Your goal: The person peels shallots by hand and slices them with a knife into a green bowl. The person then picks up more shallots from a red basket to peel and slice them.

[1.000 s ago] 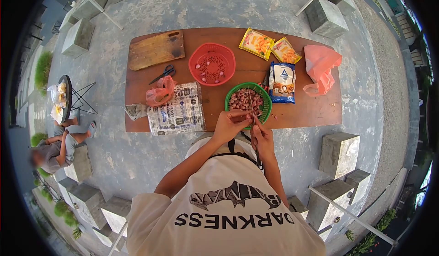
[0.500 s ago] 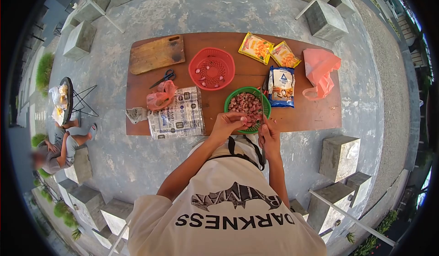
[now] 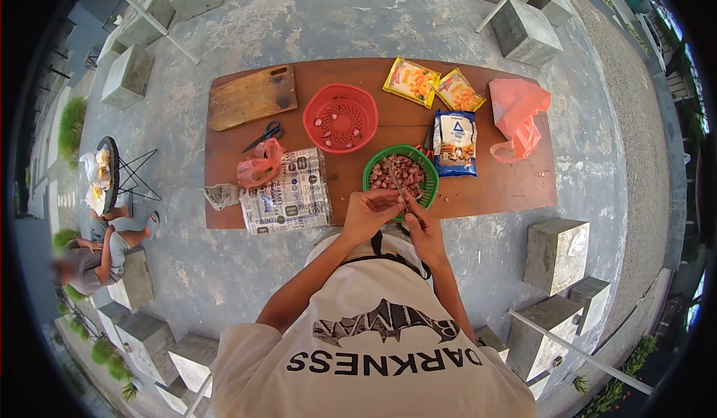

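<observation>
Right hand: fingers clamped on knife. Left hand: fingertips pinched together beside the blade, contents indiscernible. Shallots lie beyond both hands' fingers, in green basket. Slippery skins could divert the edge into the left fingertips.

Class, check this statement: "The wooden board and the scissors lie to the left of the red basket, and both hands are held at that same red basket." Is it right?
Not quite: the left hand and right hand are at the green basket, as the head view shows. The wooden board and scissors do lie left of the red basket.
</observation>
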The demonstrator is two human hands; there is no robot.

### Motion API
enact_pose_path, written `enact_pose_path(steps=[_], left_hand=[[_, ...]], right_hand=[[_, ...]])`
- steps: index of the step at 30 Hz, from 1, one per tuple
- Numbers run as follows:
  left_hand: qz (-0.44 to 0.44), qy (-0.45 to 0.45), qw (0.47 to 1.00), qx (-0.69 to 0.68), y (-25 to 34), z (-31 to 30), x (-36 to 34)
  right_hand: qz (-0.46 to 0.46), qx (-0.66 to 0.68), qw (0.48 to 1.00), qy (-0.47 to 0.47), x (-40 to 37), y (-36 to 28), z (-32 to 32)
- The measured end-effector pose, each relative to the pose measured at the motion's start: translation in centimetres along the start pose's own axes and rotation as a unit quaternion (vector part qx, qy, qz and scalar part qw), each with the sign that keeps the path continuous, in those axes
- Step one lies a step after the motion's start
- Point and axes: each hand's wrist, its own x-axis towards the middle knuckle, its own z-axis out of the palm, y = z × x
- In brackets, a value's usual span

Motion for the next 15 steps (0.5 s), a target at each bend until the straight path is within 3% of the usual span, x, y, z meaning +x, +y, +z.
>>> enact_pose_path(steps=[3, 5, 6, 8, 15], left_hand=[[0.001, 0.036, 0.999, 0.016, -0.6, 0.2, 0.0], [-0.043, 0.034, 0.998, -0.027, -1.6, -0.3, 0.5], [-0.043, 0.034, 0.998, -0.028, -1.3, -0.3, 0.5], [-0.122, 0.033, 0.974, -0.189, -0.7, -0.3, 0.4], [-0.151, 0.024, 0.950, -0.272, -0.5, -1.1, 0.6]], right_hand=[[-0.040, -0.039, 0.998, 0.023, 0.0, 0.1, -0.1], [0.126, 0.099, 0.987, 0.018, -0.5, -0.7, -0.5], [0.126, 0.099, 0.987, 0.018, -0.5, -0.6, -0.5], [0.121, 0.205, 0.969, 0.060, -0.5, -0.2, -0.4], [0.136, 0.176, 0.973, 0.065, 0.1, -0.3, -1.3]])
